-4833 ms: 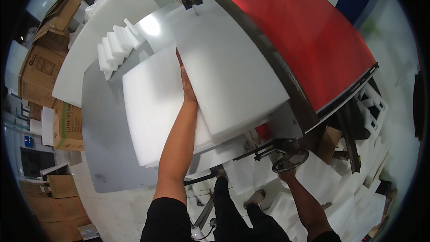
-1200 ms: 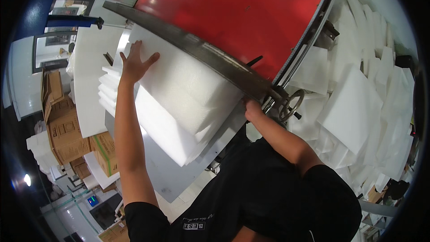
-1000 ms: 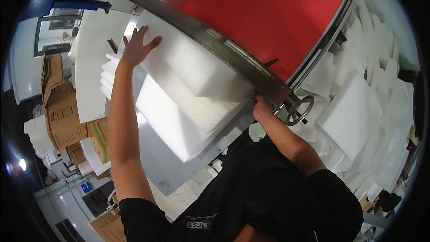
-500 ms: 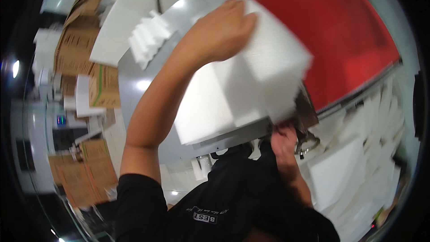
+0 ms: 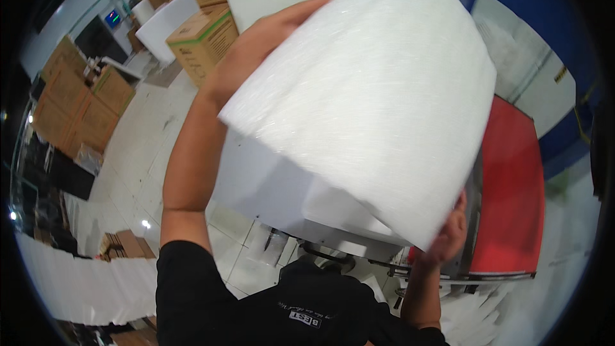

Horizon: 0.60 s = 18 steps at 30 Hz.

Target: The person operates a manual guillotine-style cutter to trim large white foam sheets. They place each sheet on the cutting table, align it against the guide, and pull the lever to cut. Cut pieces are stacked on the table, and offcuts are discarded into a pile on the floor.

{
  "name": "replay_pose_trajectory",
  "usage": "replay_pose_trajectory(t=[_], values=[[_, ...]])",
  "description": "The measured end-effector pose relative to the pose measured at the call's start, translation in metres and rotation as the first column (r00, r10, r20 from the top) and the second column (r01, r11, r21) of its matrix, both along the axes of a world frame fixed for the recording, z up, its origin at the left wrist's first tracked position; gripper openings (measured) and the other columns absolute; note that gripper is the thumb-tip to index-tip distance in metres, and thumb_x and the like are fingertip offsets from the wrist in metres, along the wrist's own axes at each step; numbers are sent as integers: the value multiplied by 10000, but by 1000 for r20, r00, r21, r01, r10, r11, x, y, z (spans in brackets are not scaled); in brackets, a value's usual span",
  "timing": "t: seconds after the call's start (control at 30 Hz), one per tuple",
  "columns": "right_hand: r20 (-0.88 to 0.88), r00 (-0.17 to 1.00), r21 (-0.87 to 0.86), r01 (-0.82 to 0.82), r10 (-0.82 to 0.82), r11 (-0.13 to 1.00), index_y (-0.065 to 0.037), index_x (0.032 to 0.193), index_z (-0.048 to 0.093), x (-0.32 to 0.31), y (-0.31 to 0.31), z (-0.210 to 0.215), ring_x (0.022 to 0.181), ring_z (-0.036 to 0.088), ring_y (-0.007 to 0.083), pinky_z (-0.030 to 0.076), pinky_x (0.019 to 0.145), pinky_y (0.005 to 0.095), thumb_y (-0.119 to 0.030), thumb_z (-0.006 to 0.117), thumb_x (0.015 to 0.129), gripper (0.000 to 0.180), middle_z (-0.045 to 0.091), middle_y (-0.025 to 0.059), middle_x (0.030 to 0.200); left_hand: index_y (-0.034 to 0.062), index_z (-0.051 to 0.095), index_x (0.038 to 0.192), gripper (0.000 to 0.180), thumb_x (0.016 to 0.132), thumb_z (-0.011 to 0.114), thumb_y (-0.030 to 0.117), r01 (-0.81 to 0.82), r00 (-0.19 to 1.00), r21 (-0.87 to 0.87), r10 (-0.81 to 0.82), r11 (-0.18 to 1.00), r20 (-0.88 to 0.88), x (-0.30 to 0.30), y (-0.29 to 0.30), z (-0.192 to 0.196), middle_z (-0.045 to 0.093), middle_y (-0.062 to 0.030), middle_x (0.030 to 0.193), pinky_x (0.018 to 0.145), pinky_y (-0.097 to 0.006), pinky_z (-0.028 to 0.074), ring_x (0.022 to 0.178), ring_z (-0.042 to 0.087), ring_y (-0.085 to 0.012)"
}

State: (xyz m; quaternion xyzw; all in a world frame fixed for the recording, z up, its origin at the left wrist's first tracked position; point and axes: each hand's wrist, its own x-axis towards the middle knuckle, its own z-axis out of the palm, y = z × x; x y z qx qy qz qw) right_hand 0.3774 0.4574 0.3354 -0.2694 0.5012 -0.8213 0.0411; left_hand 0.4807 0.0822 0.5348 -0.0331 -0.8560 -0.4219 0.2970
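A large white foam sheet (image 5: 378, 96) is raised at a tilt over the grey metal table (image 5: 256, 179). At the sheet's upper left edge is my left hand (image 5: 285, 22), closed on it from behind, with its fingers mostly hidden by the foam. My right hand (image 5: 448, 234) grips the lower right corner, its fingers curled along the edge. More white foam (image 5: 339, 208) lies on the table beneath the raised sheet, partly covered by it.
To the right of the table is a red flat surface (image 5: 512, 192) with a dark edge. A cardboard box (image 5: 208, 38) stands beyond my left arm, and several more boxes (image 5: 77, 102) are stacked at far left. White sheets (image 5: 96, 282) lie at lower left.
The foam sheet has come up off the table toward me. My left hand has moved behind its left edge, and my right hand has risen to its lower right corner. The view has turned.
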Motion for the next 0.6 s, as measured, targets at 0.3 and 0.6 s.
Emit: replay_pose_trajectory(t=[0.3,0.6], values=[[61,892,350,-440,448,827,-5,815,639,164,-298,-144,1210,509,252,468,974,392,-122,711,887,154,476,177,1406,-59,300,1543,761,931,606,274,-586,810,609,373,534,452,359,-179,-232,465,-197,1520,1147,-369,386,1363,500,-270],[2,902,897,-192,431,398,-19,905,483,298,-348,-311,929,541,261,478,782,379,-319,870,780,505,540,186,1140,-29,305,1538,880,874,777,306,-892,300,29,542,451,785,472,-170,-492,469,-241,1507,1151,-403,372,1380,478,-351]])
